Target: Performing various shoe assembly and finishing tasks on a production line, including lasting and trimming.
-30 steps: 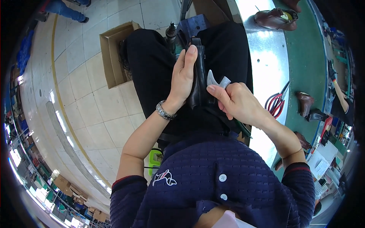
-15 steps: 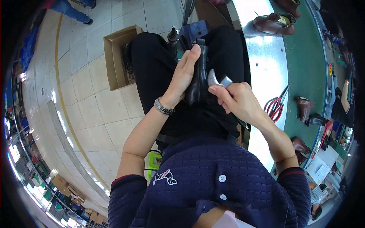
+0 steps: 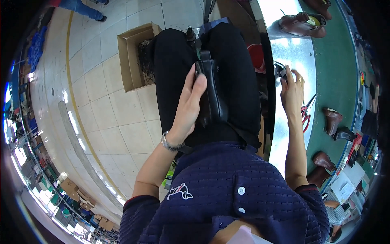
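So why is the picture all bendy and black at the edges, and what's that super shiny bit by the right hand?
In the head view, the fisheye lens curves the yellow floor line and leaves the corners black; also in the head view, bright glare whitens the metal tabletop beside the right hand, while the black leather item shows only softer shine.
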Demonstrator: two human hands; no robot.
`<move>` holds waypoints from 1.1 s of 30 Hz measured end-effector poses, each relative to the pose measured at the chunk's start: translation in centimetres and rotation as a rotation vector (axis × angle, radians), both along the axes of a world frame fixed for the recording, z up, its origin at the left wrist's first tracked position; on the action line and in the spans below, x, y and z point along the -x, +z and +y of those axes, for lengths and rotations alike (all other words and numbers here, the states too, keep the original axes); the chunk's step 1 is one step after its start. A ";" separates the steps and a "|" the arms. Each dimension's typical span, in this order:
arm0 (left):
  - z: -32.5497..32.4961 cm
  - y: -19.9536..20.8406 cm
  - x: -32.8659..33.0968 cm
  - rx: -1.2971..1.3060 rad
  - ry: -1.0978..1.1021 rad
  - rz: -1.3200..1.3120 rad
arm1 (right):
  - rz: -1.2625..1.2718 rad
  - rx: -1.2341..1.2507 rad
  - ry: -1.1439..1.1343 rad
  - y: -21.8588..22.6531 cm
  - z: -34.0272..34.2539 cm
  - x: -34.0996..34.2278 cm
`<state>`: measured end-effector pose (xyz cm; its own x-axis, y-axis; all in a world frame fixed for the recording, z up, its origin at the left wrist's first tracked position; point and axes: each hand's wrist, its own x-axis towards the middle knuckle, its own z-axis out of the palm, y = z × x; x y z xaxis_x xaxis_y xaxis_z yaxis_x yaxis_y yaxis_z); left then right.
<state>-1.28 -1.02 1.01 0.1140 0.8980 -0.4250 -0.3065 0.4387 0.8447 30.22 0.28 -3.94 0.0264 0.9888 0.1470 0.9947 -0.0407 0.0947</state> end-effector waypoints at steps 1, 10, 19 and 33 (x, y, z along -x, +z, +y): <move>-1.2 0.7 0.3 0.075 -0.001 -0.105 | 0.198 -0.093 0.074 1.2 0.9 2.3; -3.0 2.5 3.4 0.085 -0.194 0.073 | 1.625 0.217 0.304 3.1 4.0 18.3; 1.2 5.2 4.1 0.083 -0.563 0.338 | 1.803 0.239 0.138 2.5 2.9 19.6; 1.3 5.9 2.4 -0.164 -0.701 0.891 | 1.754 0.259 0.186 2.8 2.8 18.8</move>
